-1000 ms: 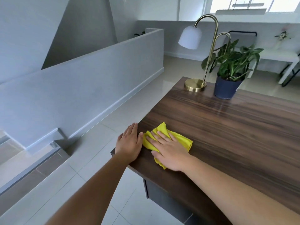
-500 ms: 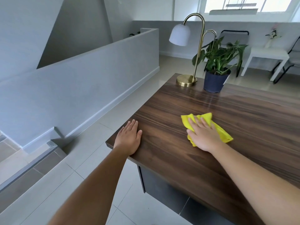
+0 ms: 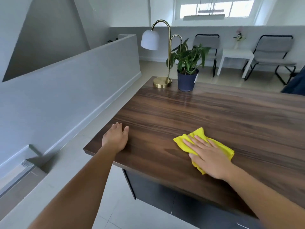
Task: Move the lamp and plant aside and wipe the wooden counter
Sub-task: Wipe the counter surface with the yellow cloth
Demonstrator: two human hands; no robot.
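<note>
My right hand (image 3: 208, 157) lies flat on a yellow cloth (image 3: 222, 147), pressing it onto the dark wooden counter (image 3: 181, 116) near the front edge. My left hand (image 3: 116, 138) rests palm down, fingers together, on the counter's near left corner, holding nothing. At the far left corner stands a brass lamp (image 3: 160, 82) with a white shade. Just right of it is a green plant in a dark blue pot (image 3: 187, 80).
A low grey wall (image 3: 69, 90) runs along the left, with pale floor tiles between it and the counter. Beyond the counter stand two black-framed chairs (image 3: 270, 55) and a small white table (image 3: 236, 55). Dark cabinet fronts (image 3: 156, 192) sit under the counter.
My right hand has slid the yellow cloth rightward across the counter, away from my left hand. The left hand stays at the corner. Lamp and plant have not moved.
</note>
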